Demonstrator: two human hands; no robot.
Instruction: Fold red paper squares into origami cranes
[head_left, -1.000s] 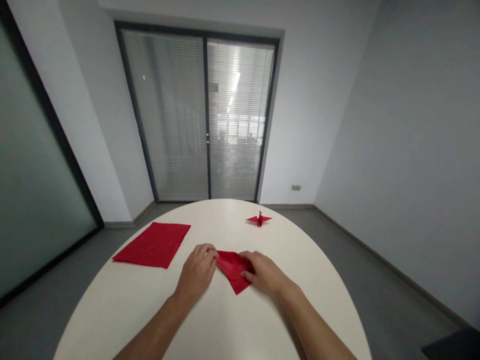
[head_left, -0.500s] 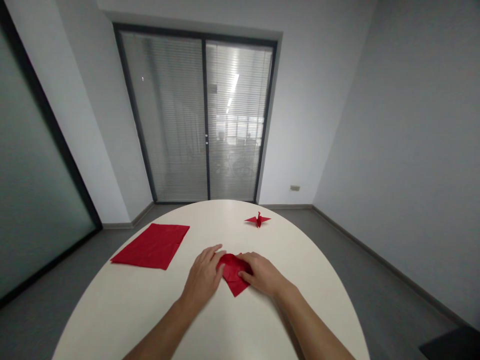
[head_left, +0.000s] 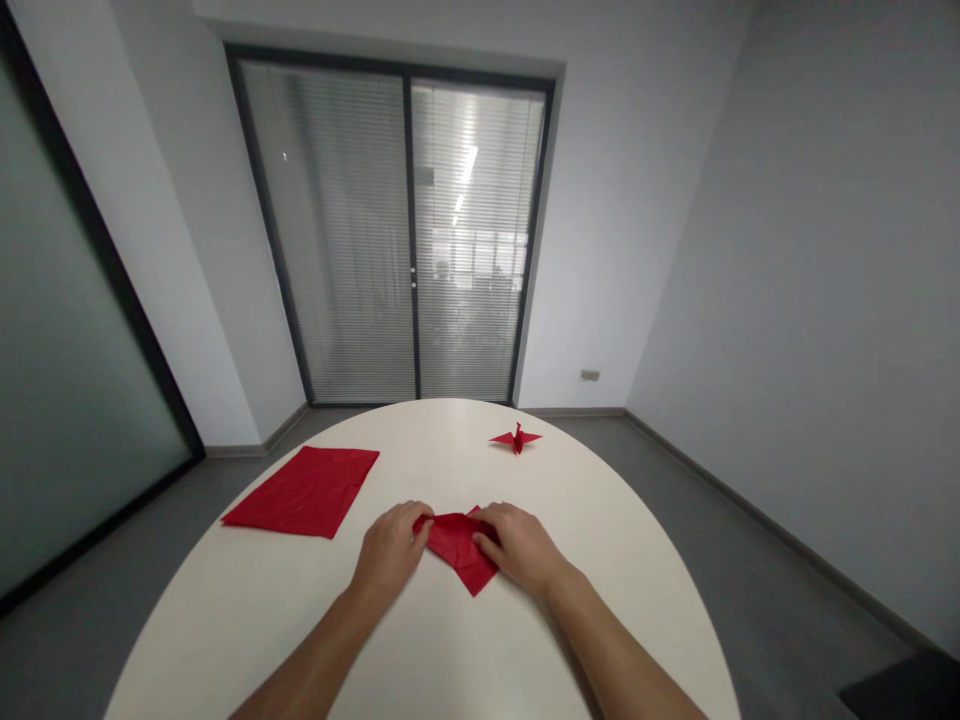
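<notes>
A folded piece of red paper [head_left: 457, 550] lies on the white round table [head_left: 450, 650] in front of me. My left hand [head_left: 390, 550] pinches its left corner with fingers closed. My right hand [head_left: 517, 545] rests on the paper's right part, fingers curled and pressing it down. Both hands touch the same sheet.
A flat stack of red paper sheets [head_left: 304, 490] lies at the left of the table. A finished red paper crane [head_left: 515, 438] stands at the far side. Beyond the table is a glass door with blinds [head_left: 405, 240]; grey floor surrounds the table.
My left hand went from lying flat over the paper to pulling back left and pinching its corner. The paper's left flap now shows more. My right hand barely moved.
</notes>
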